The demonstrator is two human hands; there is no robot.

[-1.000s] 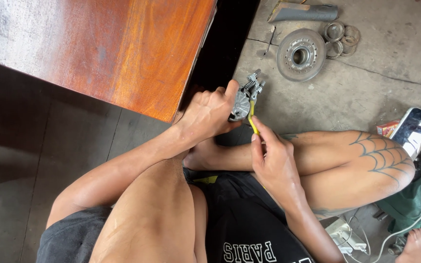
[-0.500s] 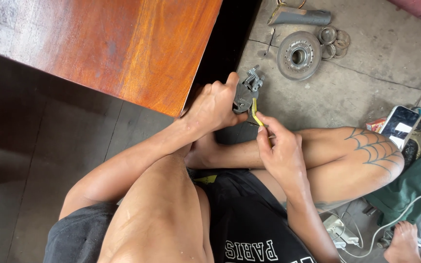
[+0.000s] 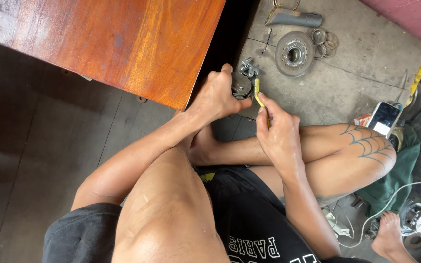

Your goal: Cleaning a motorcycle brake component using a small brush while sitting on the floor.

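Note:
I sit on the floor with my knees up. My left hand (image 3: 216, 97) grips a small grey metal mechanical part (image 3: 244, 80) held in the air above the concrete floor. My right hand (image 3: 279, 132) holds a thin tool with a yellow handle (image 3: 258, 96), its tip against the metal part. The two hands are close together, almost touching. My fingers hide much of the part.
A reddish wooden tabletop (image 3: 123, 44) fills the upper left, its corner next to my left hand. On the floor lie a round metal disc (image 3: 294, 53), rings (image 3: 323, 39), a grey tube (image 3: 294, 18), a phone (image 3: 383, 118), green cloth (image 3: 398, 180) and white cables (image 3: 391, 204). Another person's foot (image 3: 391, 236) shows at lower right.
Both hands with the part and tool sit slightly higher and further left in view. The part has turned a little in my left hand; the tool stays on it.

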